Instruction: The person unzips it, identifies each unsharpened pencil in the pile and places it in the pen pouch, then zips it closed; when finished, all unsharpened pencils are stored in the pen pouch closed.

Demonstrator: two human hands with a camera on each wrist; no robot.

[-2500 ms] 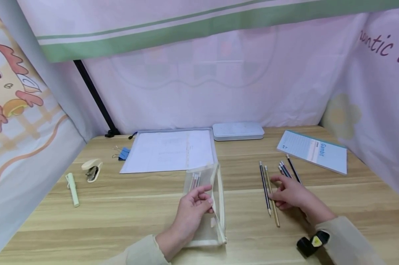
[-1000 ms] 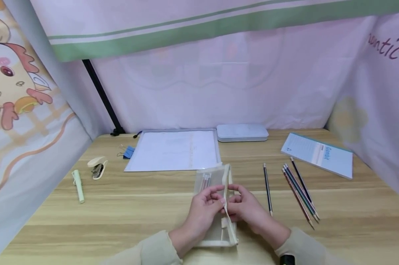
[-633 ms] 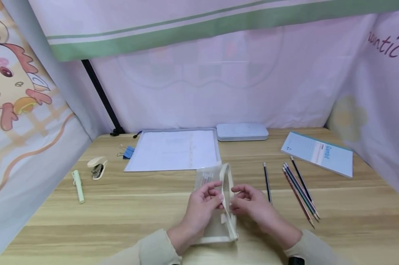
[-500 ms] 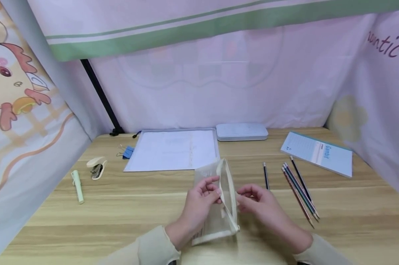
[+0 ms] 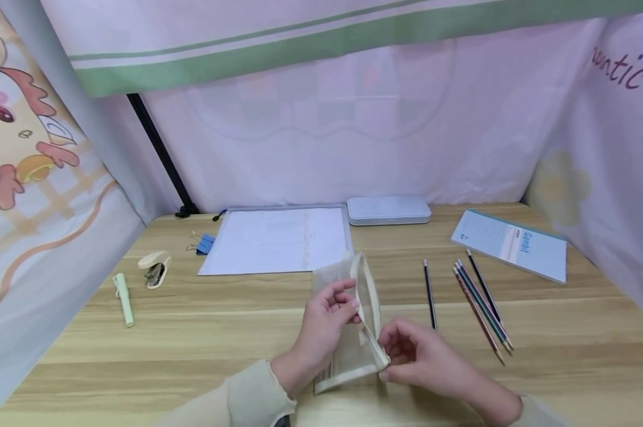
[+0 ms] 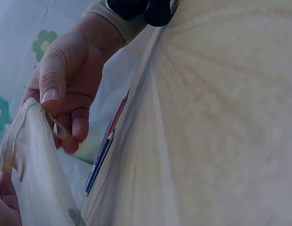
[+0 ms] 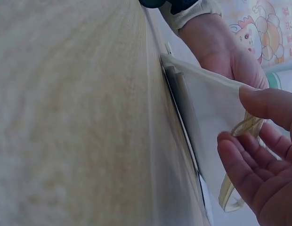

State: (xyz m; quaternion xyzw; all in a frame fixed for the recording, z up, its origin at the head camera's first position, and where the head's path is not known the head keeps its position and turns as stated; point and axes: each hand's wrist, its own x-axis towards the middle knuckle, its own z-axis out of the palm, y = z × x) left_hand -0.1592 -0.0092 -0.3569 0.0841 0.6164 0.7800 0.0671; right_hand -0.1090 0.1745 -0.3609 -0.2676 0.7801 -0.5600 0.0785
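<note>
A translucent mesh pencil pouch [image 5: 348, 356] with a cream zipper edge stands tilted on the table, its zipped mouth gaping to the right. My left hand [image 5: 323, 326] pinches the near side of that mouth between thumb and fingers. At the zipper's lower end my right hand [image 5: 422, 356] grips the pouch corner, thumb below and fingers curled above. In the right wrist view, a loop of zipper tape [image 7: 249, 125] lies between the right thumb and fingers. Dark slender shapes [image 7: 181, 94] show through the mesh near the pouch bottom.
Right of the pouch lie a dark pencil [image 5: 430, 293] and several more pencils [image 5: 478, 305], below a blue notepad [image 5: 510, 244]. Farther back are a white sheet in a clear folder [image 5: 278, 240] and a pale case [image 5: 389, 211]. A binder clip [image 5: 205, 244], stapler [image 5: 154, 270] and green pen [image 5: 124, 300] sit left.
The gold pencil has left the table; the right hand went from the pencils to the pouch mouth, drew back, then moved to the zipper's near corner. The left hand kept holding the pouch.
</note>
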